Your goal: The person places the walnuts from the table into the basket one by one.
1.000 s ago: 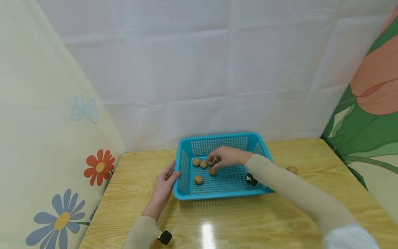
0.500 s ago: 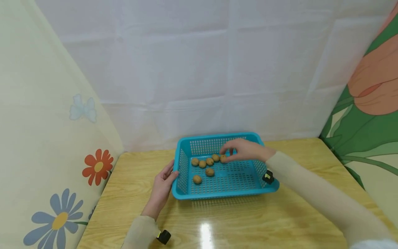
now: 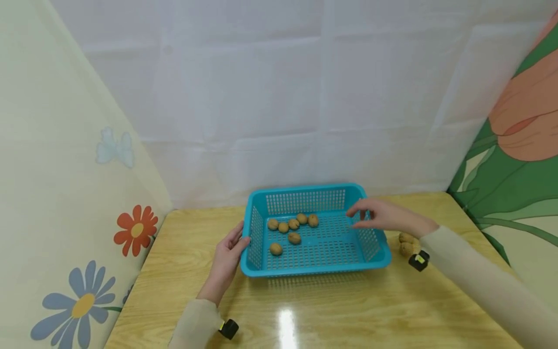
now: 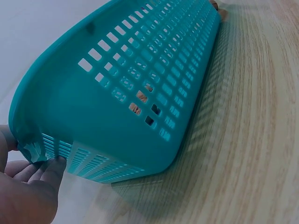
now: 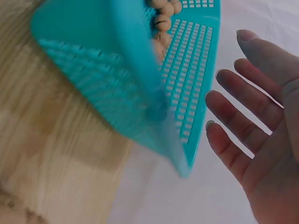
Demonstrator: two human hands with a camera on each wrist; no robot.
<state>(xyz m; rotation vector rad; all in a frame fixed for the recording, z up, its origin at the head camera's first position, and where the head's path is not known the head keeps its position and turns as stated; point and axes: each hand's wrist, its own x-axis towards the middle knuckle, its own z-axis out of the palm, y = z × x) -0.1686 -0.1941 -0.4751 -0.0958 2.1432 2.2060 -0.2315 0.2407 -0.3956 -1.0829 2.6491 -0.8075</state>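
Observation:
A blue plastic basket [image 3: 316, 271] with lattice walls stands on the wooden table. Several walnuts [image 3: 294, 238] lie inside it: a row near the back left, with two more in front of that row. My left hand [image 3: 224, 264] holds the basket's left end, thumb at the rim and fingers against the outer wall, as the left wrist view [image 4: 30, 196] also shows. My right hand [image 3: 388, 215] hovers over the basket's right rim with parted, relaxed fingers [image 5: 229, 109] and nothing in them.
More walnuts [image 3: 406, 248] lie on the table [image 3: 348, 310] just right of the basket, partly hidden by the right wrist. A white cloth [image 3: 261, 97] hangs behind the table. Flower-printed panels [image 3: 83, 242] flank both sides.
My right hand has moved from among the walnuts rightward to the basket's right rim. A walnut that was at its fingers now lies at the right end of the row. The left hand has stayed put.

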